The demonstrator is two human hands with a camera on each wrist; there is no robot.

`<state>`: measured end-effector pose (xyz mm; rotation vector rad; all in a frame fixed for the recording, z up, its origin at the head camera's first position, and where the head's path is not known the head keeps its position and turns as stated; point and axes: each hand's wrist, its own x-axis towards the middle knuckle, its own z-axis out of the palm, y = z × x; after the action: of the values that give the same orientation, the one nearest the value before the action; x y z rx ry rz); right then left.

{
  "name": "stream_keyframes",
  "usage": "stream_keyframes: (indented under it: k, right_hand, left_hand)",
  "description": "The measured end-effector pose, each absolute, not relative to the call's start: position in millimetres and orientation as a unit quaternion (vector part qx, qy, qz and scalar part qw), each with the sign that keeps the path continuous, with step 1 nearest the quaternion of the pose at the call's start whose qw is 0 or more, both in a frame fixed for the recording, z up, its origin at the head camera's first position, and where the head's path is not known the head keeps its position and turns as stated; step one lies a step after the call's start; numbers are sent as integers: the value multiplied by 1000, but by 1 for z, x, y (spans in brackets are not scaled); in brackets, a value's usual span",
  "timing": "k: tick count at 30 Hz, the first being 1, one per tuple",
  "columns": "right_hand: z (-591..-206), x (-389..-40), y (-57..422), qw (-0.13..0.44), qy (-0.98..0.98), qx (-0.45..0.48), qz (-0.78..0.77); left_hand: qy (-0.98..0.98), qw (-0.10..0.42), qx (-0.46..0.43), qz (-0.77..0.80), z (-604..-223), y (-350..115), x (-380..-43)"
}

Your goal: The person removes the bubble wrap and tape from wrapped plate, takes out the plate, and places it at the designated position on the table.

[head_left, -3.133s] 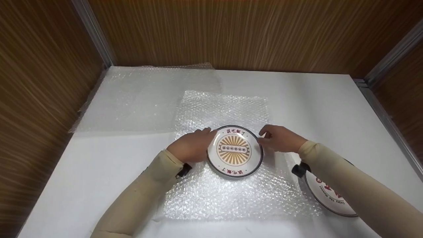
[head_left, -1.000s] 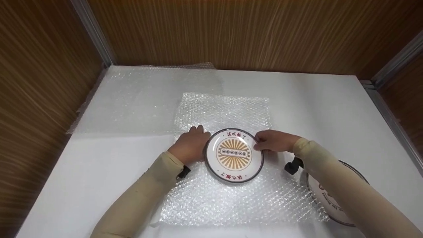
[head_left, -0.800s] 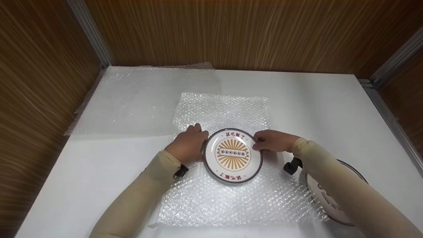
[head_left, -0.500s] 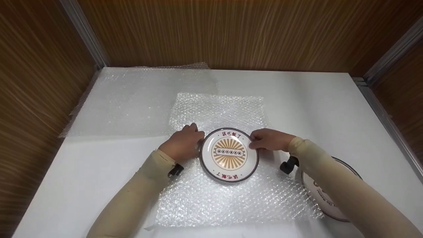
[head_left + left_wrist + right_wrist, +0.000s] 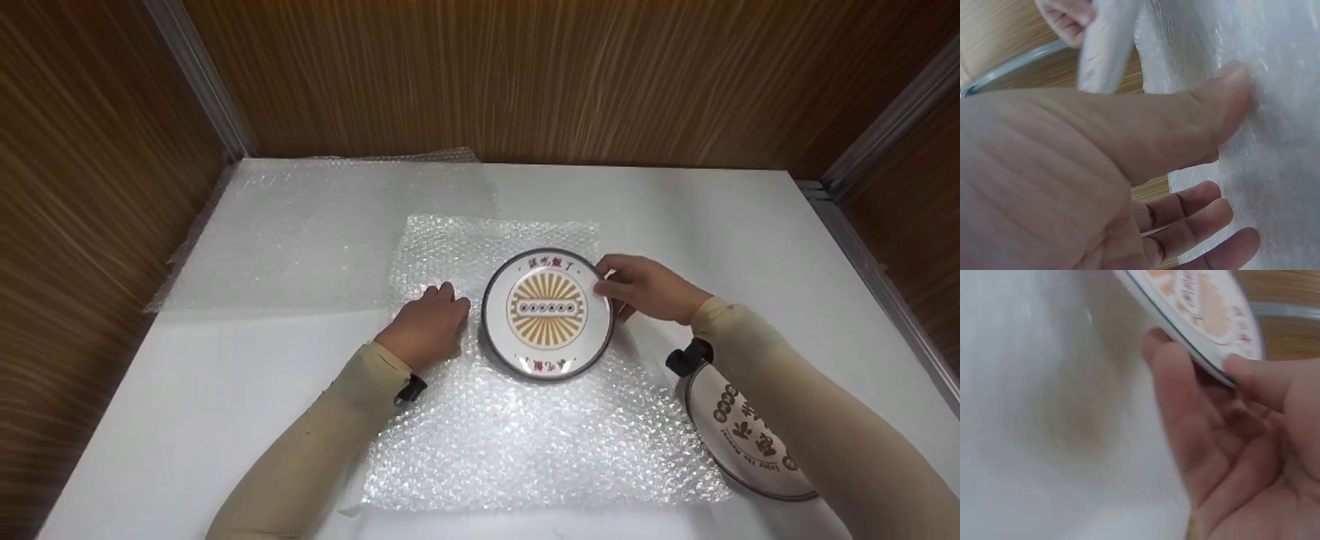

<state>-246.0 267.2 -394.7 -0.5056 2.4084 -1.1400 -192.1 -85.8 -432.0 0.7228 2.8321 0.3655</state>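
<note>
My right hand [image 5: 651,288] pinches the right rim of a round white plate [image 5: 547,360], thumb on top and fingers beneath. The plate has a dark rim, orange rays and red characters; the right wrist view shows it tilted above the wrap. My left hand [image 5: 427,326] is apart from the plate, low over the left side of a bubble wrap sheet [image 5: 480,442]. In the left wrist view its thumb [image 5: 1185,121] and fingers are relaxed and spread, with the fingertips right by the wrap. A second plate [image 5: 731,442] lies at the right, partly hidden under my right forearm.
More bubble wrap sheets [image 5: 300,240] lie flat at the back left of the white table [image 5: 705,225]. Wood-grain panels [image 5: 525,82] with metal corner strips [image 5: 199,75] enclose the back and sides.
The plate has moved up, away from me and to the right, in my right hand. My left hand has come off its left rim and stays near the same spot.
</note>
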Motion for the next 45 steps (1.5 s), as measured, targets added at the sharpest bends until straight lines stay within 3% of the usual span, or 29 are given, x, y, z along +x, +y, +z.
stream_keyframes:
  k: [4, 9, 14, 18, 27, 45]
  right_hand:
    - [-381, -254, 293, 91, 871, -169, -453]
    - [-373, -266, 329, -61, 881, -86, -462]
    - [-373, -277, 367, -122, 864, 5, -488]
    - [-376, -283, 393, -119, 859, 54, -495]
    - [-394, -286, 433, -50, 859, 122, -495]
    - [-420, -294, 459, 66, 891, 138, -428]
  left_hand:
    - [955, 102, 251, 119, -434, -85, -196]
    - [956, 103, 252, 108, -435, -80, -200]
    - [957, 101, 247, 115, -433, -79, -204]
    - [954, 105, 241, 143, -433, -82, -207]
    - [951, 115, 247, 144, -435, -81, -212]
    - [950, 98, 252, 154, -433, -82, -206]
